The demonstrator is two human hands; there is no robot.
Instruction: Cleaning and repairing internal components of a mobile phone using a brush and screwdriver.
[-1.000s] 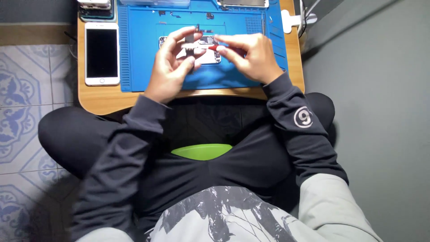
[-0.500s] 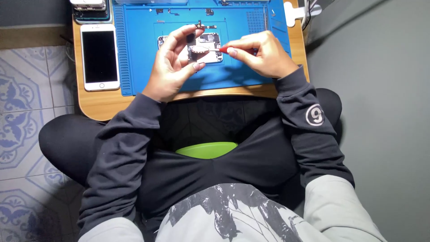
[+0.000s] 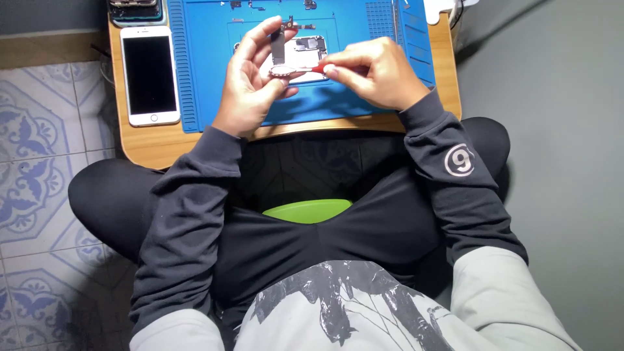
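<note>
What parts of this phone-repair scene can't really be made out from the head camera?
- Small part pinched in the left hand: too small to identify; fingers cover part of it.
- Red-tipped tool in the right hand: its handle is hidden inside the fist.
- Opened phone on the blue mat: both hands cover much of it.
- Dark device above the white phone: cut off by the top edge.
- Tiny pieces along the mat's top: too small.

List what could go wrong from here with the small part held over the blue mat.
1. The left hand pinches a small ring-shaped part with a thin strip standing up from it; the red-tipped tool in the right hand could slip and tear that strip.
2. Tiny loose pieces lie along the blue mat; a sleeve could sweep them off.
3. The white phone lies near the table edge and might get knocked.
</note>
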